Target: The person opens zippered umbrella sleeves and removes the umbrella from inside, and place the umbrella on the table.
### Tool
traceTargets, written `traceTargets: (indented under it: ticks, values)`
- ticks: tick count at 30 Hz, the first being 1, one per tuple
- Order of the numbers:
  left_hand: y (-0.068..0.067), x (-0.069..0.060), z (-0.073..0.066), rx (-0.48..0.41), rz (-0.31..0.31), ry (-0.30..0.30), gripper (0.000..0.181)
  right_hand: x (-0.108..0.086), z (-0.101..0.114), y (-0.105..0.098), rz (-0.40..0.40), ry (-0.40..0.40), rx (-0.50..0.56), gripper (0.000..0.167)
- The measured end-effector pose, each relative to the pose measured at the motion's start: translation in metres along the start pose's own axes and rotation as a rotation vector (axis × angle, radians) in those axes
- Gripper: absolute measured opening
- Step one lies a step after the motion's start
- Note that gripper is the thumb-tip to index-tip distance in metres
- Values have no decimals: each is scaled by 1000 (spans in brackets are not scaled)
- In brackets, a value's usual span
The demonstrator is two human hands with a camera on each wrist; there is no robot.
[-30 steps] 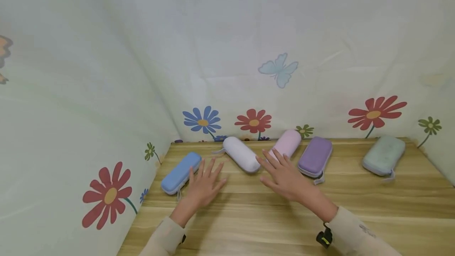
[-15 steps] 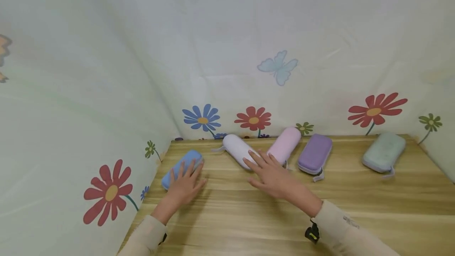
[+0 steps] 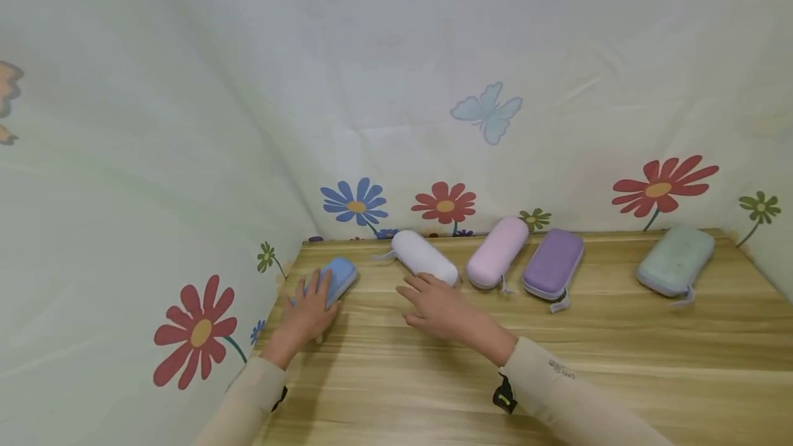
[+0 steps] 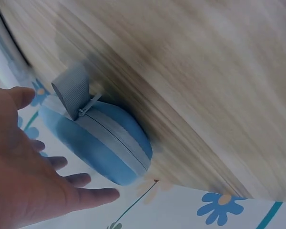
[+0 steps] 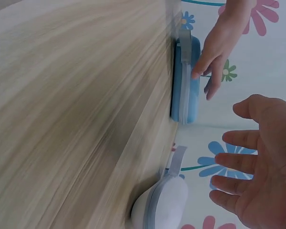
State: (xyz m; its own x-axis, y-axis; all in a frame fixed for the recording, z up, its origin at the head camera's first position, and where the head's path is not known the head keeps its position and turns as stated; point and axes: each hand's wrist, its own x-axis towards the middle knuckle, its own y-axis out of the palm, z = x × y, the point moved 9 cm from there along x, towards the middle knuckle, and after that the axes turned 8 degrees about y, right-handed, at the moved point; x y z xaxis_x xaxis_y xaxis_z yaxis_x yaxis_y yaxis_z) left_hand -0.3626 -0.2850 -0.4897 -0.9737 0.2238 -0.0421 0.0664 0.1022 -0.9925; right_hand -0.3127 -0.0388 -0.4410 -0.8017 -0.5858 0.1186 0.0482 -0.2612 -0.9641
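My left hand (image 3: 307,315) is over the blue zippered case (image 3: 341,275) at the table's left, fingers spread and partly covering it. In the left wrist view, the hand (image 4: 33,176) is beside the blue case (image 4: 97,140), whose zipper and grey pull loop face the camera. The right wrist view has the left thumb overlapping the blue case (image 5: 187,86); contact cannot be told. My right hand (image 3: 441,310) hovers just in front of the white case (image 3: 424,257), fingers extended and holding nothing. Its palm (image 5: 269,171) appears apart from the white case (image 5: 169,205).
To the right lie a pink case (image 3: 498,252), a purple case (image 3: 554,263) and a pale green case (image 3: 677,260), along the back of the wooden table (image 3: 396,384). A flower-printed curtain (image 3: 396,88) stands behind and at the left.
The left hand has moved left onto the blue case from its right side. My right hand has shifted left, away from the pink case, to the front of the white one.
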Motion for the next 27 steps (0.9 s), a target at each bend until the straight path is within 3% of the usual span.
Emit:
traceTargets:
  ticks: [6,10,18,23,27]
  values:
    - [2,11,6,-64,13,-60,74,14,5,3,20,31,4,47]
    - [1,17,9,-58,7,-75,74,19,6,1,6,39,6,43]
    - [-3,23,13,-11,-8,-38,76,25,9,-2,-21,27,-1,36]
    - [-3,26,6,12,30,67,77,27,12,-2,-22,15,23,33]
    - [-3,25,-13,54,68,240,76,27,12,-3,-19,21,32,33]
